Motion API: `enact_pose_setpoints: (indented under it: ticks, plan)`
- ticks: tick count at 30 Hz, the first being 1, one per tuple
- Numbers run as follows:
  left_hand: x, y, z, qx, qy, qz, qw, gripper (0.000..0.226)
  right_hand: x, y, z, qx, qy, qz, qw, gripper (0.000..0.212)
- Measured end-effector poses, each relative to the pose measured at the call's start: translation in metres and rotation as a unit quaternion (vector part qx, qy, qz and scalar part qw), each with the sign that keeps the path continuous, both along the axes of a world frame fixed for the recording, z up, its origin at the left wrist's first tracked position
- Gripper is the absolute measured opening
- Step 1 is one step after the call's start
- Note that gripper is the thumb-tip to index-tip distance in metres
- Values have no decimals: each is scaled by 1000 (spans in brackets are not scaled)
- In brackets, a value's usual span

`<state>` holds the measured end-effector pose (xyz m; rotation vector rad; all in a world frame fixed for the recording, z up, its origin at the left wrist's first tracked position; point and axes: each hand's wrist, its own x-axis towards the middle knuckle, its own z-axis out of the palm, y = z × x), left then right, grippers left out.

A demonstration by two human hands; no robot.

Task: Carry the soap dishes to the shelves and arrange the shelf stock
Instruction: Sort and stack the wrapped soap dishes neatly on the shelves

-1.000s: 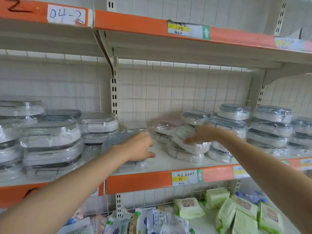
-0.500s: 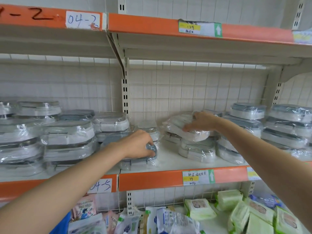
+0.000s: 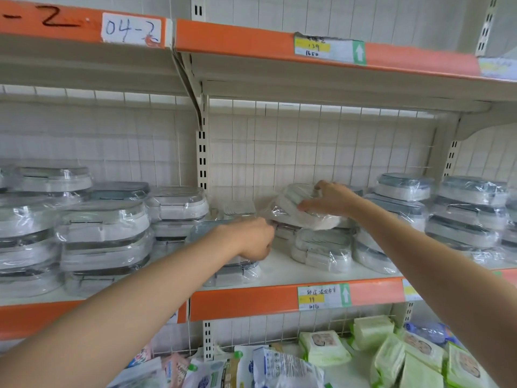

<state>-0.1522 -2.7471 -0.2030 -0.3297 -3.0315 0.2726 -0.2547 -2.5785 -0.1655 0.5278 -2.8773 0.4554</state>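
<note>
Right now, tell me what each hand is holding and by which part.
The right hand grips a tilted, wrapped soap dish by its upper edge. The left hand rests on a grey-lidded soap dish; its fingers are hidden, so the hold cannot be told.

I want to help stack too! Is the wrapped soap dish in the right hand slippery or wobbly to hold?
Probably a bit slippery: the soap dish is wrapped in shiny, crinkly plastic film. It looks stiff, keeping its shape though the right hand holds it tilted. It seems light, since fingers alone lift it. Its rounded shape could make it slide off the stacked dish below.
</note>
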Motion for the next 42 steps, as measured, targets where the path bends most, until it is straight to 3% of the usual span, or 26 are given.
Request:
enact_pose_setpoints:
  ticks: [6,14,19,24,28,30,33,35,38,40,42]
  plan:
    - [9,-18,2,-13,-22,7,1000,35,-3,-35,2,-8,3,19,1000,70]
    - [28,-56,-1,111,15,-32,993,47,-9,-127,-6,-20,7,27,999,89]
    - [30,-68,-4,151,12,-34,988,35,-12,-151,-8,42,-45,32,998,97]
    - [22,-49,-4,128,51,-61,989,33,-22,-95,0,32,-53,71,996,64]
    - [-13,-12,-17,142,48,-76,986,29,-29,-27,0,102,-28,54,993,46]
    - [-32,16,-20,147,34,-82,985,28,-30,3,0,125,-7,38,991,43]
    - [-57,50,-23,123,-14,-81,989,64,-21,34,-1,141,13,34,989,45]
    - [-69,61,-28,105,-44,-82,990,73,-16,48,-5,158,18,27,987,40]
    - [-77,62,-37,89,-68,-73,991,72,-16,61,-11,152,31,23,988,30]
    - [-72,60,-41,90,-37,-79,992,63,-21,69,-16,139,39,19,989,16]
    - [-63,55,-42,66,6,-82,994,54,-21,71,-19,138,46,29,989,31]
